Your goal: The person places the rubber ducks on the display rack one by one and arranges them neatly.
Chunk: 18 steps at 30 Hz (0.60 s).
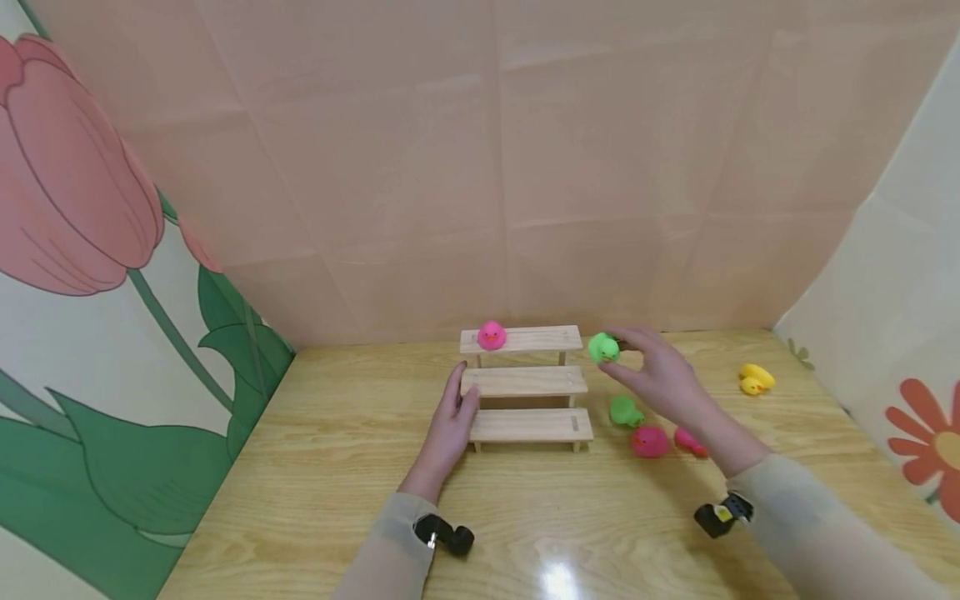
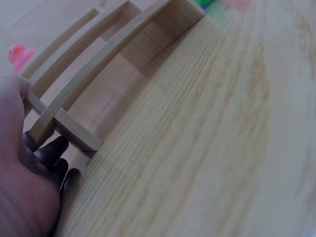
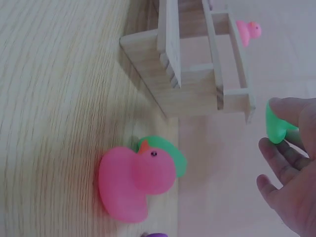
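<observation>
A three-step wooden display rack (image 1: 528, 382) stands on the table with a pink rubber duck (image 1: 491, 336) on its top step, toward the left. My left hand (image 1: 450, 417) grips the rack's left end at the middle step; the left wrist view shows some fingers curled under the wood (image 2: 94, 64). Between thumb and fingers my right hand (image 1: 663, 379) pinches a green rubber duck (image 1: 602, 347), held in the air just right of the top step. In the right wrist view that green duck (image 3: 275, 123) is partly covered by the fingers.
Right of the rack, on the table, lie another green duck (image 1: 624, 412), a pink duck (image 1: 649, 442) and a second pink one (image 1: 690, 442) partly behind my right forearm. Farther right is something yellow and duck-like (image 1: 756, 379). A pink backdrop (image 1: 420, 183) rises behind the table.
</observation>
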Tool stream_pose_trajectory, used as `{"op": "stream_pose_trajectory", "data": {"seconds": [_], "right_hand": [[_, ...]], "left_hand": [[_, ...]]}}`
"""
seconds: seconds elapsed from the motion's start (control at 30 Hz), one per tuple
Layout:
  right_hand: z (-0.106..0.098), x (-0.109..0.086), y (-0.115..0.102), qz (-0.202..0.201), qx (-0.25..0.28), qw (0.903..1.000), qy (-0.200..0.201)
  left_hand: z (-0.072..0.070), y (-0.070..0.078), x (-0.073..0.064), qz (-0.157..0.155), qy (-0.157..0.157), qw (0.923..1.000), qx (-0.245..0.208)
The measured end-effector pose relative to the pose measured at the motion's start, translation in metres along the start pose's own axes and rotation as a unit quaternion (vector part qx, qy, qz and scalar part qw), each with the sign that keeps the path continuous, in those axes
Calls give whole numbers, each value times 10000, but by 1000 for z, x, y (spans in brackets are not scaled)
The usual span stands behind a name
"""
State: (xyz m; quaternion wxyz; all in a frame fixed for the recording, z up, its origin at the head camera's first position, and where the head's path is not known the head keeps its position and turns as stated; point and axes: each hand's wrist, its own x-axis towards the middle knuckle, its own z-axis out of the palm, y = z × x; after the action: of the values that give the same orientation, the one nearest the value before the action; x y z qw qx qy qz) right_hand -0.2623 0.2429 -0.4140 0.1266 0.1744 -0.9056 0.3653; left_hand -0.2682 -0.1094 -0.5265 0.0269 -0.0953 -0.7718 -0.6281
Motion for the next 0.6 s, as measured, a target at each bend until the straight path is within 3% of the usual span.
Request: {"op": "stream_pose_trajectory", "data": {"seconds": [0.6], "right_hand": [[18, 18, -12, -36, 66, 10000, -66]], "left_hand": [[0, -1, 0, -4, -4, 10000, 72]]}}
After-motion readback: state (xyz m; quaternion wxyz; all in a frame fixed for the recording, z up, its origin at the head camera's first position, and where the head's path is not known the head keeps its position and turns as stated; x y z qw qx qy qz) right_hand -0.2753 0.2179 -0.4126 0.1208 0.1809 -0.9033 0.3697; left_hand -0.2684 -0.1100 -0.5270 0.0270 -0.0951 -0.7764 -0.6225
